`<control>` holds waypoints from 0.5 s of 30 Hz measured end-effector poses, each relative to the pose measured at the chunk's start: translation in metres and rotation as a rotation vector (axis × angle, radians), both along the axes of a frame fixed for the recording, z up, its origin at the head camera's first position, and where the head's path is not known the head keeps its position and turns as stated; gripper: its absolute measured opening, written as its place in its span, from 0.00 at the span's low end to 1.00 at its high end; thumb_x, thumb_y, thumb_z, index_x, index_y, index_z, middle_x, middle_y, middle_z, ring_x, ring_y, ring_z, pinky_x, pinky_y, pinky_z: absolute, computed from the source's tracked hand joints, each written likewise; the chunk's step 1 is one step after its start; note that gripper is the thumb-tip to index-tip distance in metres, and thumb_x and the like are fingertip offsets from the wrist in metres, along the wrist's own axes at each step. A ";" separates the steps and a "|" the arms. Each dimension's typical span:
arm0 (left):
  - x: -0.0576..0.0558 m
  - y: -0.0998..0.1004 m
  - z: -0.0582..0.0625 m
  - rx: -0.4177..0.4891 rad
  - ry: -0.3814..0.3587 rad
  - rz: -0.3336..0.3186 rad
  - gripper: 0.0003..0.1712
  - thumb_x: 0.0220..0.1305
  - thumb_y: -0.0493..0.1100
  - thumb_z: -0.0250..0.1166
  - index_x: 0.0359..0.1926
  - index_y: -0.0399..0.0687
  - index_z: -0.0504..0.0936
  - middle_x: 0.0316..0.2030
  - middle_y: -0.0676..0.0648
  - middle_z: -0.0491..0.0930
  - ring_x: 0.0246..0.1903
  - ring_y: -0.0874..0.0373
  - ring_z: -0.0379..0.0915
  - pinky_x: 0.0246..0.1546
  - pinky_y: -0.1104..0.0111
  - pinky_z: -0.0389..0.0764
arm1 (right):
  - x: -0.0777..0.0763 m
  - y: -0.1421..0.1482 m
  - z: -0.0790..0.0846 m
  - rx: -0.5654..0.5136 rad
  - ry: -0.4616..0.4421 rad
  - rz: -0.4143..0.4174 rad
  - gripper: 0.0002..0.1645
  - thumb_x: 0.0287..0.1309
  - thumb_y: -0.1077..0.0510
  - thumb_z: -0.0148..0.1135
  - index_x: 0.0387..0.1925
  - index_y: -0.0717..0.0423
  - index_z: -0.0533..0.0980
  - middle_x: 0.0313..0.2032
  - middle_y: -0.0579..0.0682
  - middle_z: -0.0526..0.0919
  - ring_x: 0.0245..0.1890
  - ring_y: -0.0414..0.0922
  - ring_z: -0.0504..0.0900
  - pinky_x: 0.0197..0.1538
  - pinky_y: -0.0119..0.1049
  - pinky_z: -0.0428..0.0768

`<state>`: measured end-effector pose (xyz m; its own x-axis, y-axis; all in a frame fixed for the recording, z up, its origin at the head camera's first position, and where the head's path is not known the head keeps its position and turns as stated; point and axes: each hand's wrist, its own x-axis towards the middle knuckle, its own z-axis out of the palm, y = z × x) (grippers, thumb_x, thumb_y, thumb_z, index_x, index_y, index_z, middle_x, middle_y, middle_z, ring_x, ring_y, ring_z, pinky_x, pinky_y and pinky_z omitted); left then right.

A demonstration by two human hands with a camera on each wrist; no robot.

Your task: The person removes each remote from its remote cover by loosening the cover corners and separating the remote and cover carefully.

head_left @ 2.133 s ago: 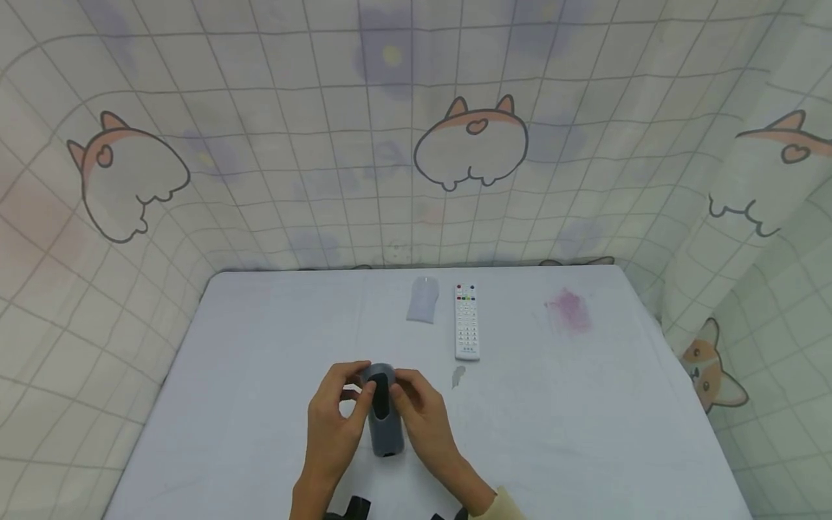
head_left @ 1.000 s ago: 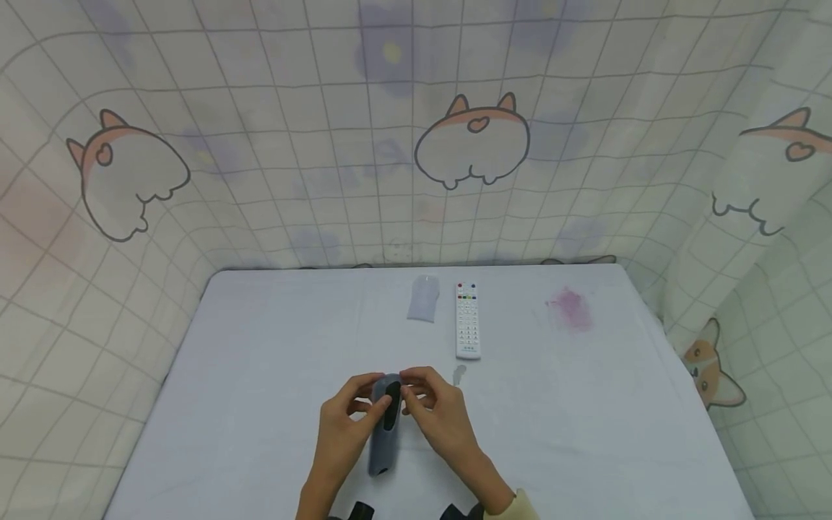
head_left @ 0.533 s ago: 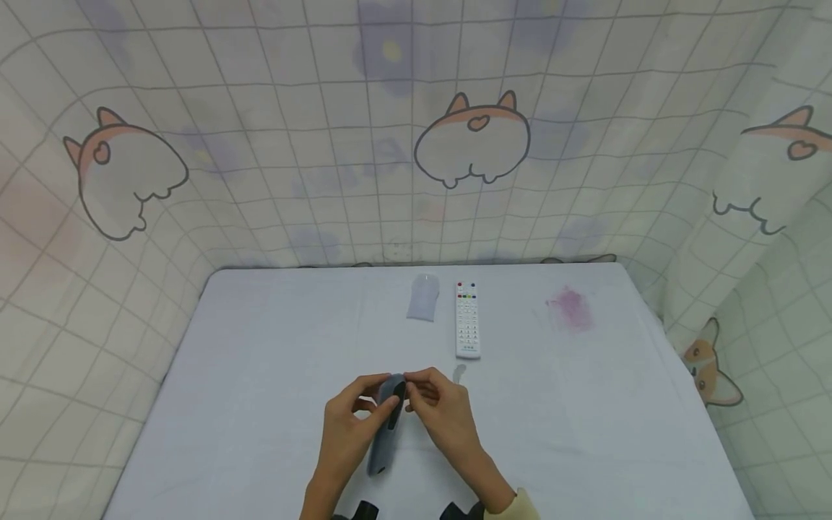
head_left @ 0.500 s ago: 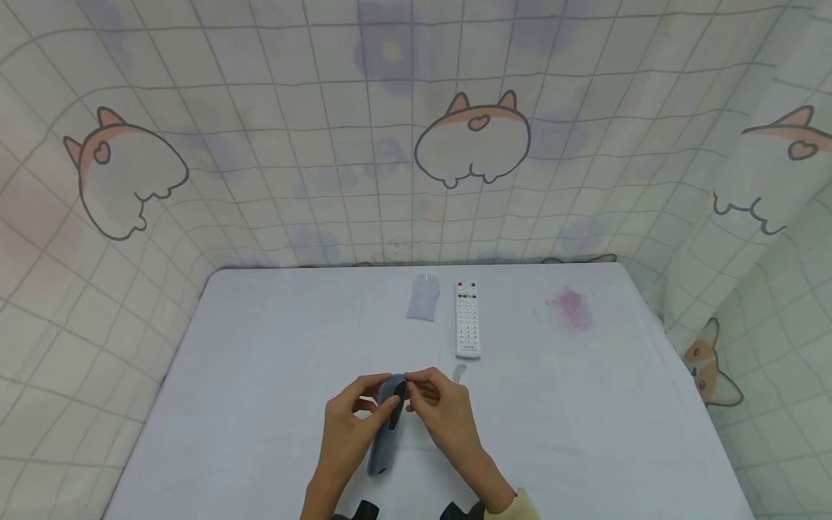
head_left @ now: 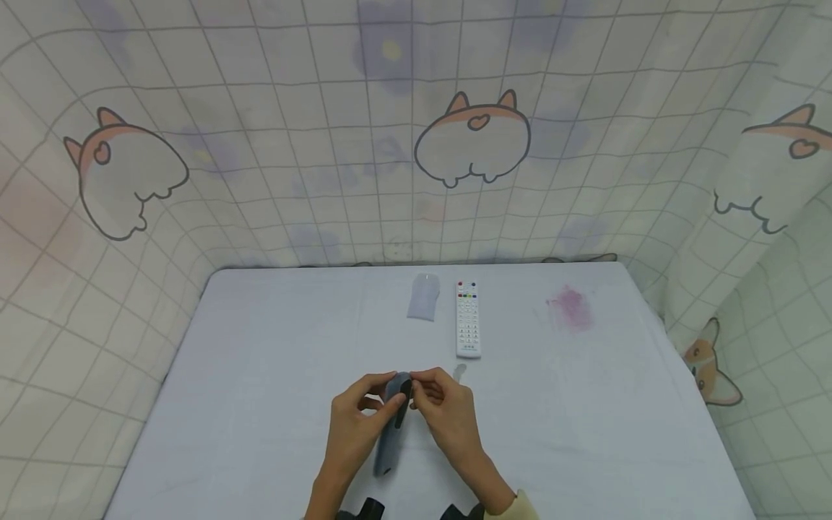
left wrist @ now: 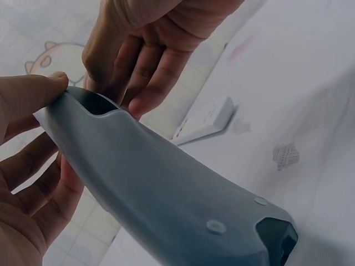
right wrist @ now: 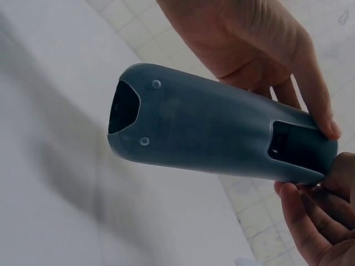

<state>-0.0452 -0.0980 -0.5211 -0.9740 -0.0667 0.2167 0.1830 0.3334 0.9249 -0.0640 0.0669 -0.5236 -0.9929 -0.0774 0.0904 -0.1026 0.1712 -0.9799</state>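
Note:
A blue-grey case, long and smooth like a remote's sleeve, is held up over the white table, its far end tilted slightly right. Cutouts near both ends show a dark inside in the right wrist view, where the case also has two small round nubs. My left hand grips the far end between thumb and fingers. At the rim of the same end, my right hand pinches with thumb and index finger, the other fingers curled. Whether something sits inside the case I cannot tell.
Further back on the table lies a white remote control with many buttons. Left of it is a translucent sleeve-like piece. A grid-patterned curtain with corgi drawings stands behind the table.
Both hands have shifted right and slightly nearer. The case has turned, its far end leaning right and its dark opening now facing the right hand. My right fingers have moved onto its rim.

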 end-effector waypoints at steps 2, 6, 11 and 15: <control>0.000 0.001 0.000 0.011 -0.010 0.004 0.19 0.58 0.45 0.79 0.52 0.60 0.88 0.41 0.57 0.89 0.37 0.63 0.80 0.38 0.70 0.85 | 0.001 -0.001 0.000 0.010 0.003 -0.012 0.08 0.67 0.66 0.67 0.46 0.56 0.85 0.41 0.54 0.92 0.33 0.44 0.91 0.37 0.26 0.86; 0.000 0.002 0.000 0.026 -0.031 0.009 0.19 0.58 0.45 0.79 0.51 0.60 0.88 0.40 0.57 0.89 0.36 0.63 0.80 0.39 0.70 0.85 | 0.001 -0.001 -0.002 0.025 0.020 -0.034 0.08 0.67 0.66 0.67 0.45 0.55 0.84 0.39 0.53 0.92 0.32 0.43 0.91 0.37 0.25 0.85; 0.000 0.005 0.002 0.036 -0.037 0.002 0.19 0.58 0.45 0.79 0.51 0.60 0.88 0.41 0.57 0.89 0.37 0.63 0.80 0.39 0.70 0.85 | 0.001 0.000 -0.003 0.033 0.047 -0.057 0.07 0.67 0.66 0.67 0.44 0.54 0.83 0.38 0.52 0.92 0.31 0.40 0.90 0.37 0.25 0.86; 0.001 0.007 0.004 0.038 -0.042 -0.003 0.18 0.59 0.45 0.79 0.51 0.61 0.88 0.41 0.57 0.89 0.37 0.63 0.81 0.39 0.70 0.85 | 0.000 0.002 -0.003 0.015 0.042 -0.043 0.07 0.67 0.66 0.67 0.44 0.55 0.82 0.38 0.53 0.92 0.33 0.38 0.90 0.38 0.27 0.87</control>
